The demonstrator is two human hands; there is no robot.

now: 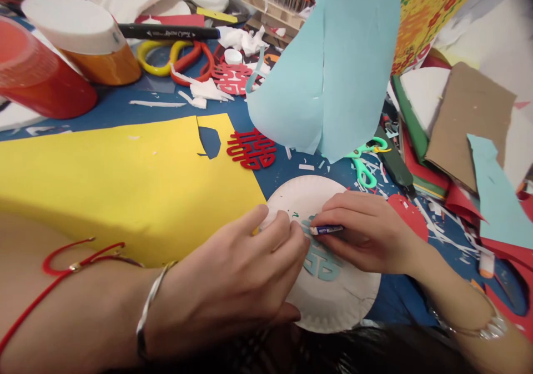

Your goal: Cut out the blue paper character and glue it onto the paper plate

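Observation:
A white paper plate (353, 293) with a crimped rim lies in front of me, and a light blue paper cutout (320, 265) of a Chinese character rests on it. My left hand (245, 268) holds the plate on its left side, fingers bent over the plate and the cutout's edge. My fingertips hide part of both. Between the thumb and fingers of my right hand (368, 232) is a small eraser (327, 229), white-ended with a blue printed sleeve, just over the cutout's top right. Small green specks mark the plate near both hands.
A yellow sheet (125, 179) with a red cutout (252, 149) lies left. Ahead stand a folded blue sheet (325, 68), green scissors (366, 163) and red and yellow scissors (179, 60). Two paint jars (100, 57) stand far left. Cardboard (470, 124) and scraps crowd the right.

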